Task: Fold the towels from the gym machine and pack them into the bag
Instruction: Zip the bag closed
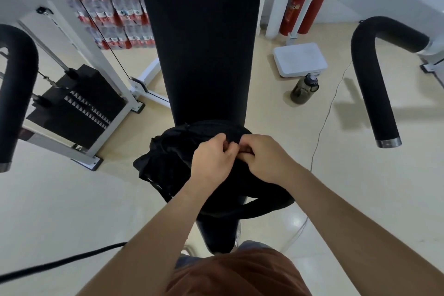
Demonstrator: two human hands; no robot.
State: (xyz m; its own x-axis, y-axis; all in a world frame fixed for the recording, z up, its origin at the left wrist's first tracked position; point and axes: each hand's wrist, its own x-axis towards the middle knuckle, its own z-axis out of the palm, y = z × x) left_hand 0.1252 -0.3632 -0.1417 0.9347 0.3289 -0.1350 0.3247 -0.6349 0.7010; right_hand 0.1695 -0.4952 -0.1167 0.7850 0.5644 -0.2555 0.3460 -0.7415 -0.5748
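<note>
Bag [163, 170] is pinched at its top by left hand [211, 158] and right hand [266, 158]; zipping is judged underway, steady pull needed.

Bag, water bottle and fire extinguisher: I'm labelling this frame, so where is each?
bag [163, 167], head view, left side fabric.
water bottle [303, 90], head view, dark body.
fire extinguisher [316, 7], head view, red cylinder.

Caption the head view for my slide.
Left hand and right hand pinch the top of a black bag set against the gym machine's back pad.
</note>
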